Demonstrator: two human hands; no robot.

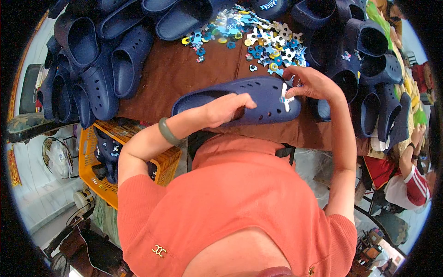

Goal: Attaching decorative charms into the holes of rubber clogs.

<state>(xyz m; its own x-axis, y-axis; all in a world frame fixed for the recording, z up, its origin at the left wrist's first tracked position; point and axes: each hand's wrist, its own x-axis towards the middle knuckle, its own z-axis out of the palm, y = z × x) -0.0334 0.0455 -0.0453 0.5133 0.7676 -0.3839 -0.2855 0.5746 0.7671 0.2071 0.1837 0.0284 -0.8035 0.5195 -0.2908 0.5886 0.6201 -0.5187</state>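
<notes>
A navy clog [267, 98] with vent holes lies sideways across the table before me, its toe to the right. My left hand [228, 110] grips it at the opening, fingers inside and thumb on the upper. Near the toe sits a white shoe charm [287, 98] with small coloured spots. My right hand [313, 84] has its fingertips closed on the upper part of this charm, against the clog. Whether the charm's stem is in a hole is hidden. Just beyond the clog is a heap of loose charms [272, 46] in white, blue and yellow.
More navy clogs [127, 62] are piled at the left, and others [378, 69] at the right. A brown cloth [161, 62] covers the table. Below its left edge stands a yellow crate [99, 184] with clogs inside. Another person's arm [408, 157] shows at the far right.
</notes>
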